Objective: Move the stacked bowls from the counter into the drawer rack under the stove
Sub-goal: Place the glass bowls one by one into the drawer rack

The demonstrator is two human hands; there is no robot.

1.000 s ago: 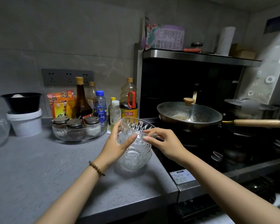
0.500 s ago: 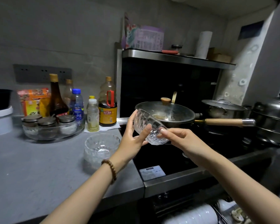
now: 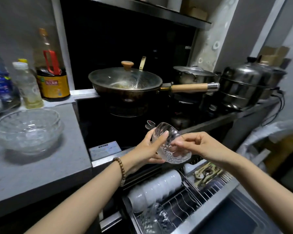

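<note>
A clear patterned glass bowl is tilted on its side, held between my left hand and my right hand. It hangs above the open drawer rack under the stove. In the rack a row of white bowls stands on edge, and a glass bowl sits at the front. The remaining stacked glass bowls stand on the grey counter at the left.
A lidded wok with a wooden handle sits on the stove, a steel pot and a steamer to its right. Bottles stand at the back of the counter. Utensils lie in the rack's right part.
Both hands lifted one glass bowl off the stack, carried it right and down past the stove's front edge, and tipped it on its side. My view dropped to show the open drawer rack.
</note>
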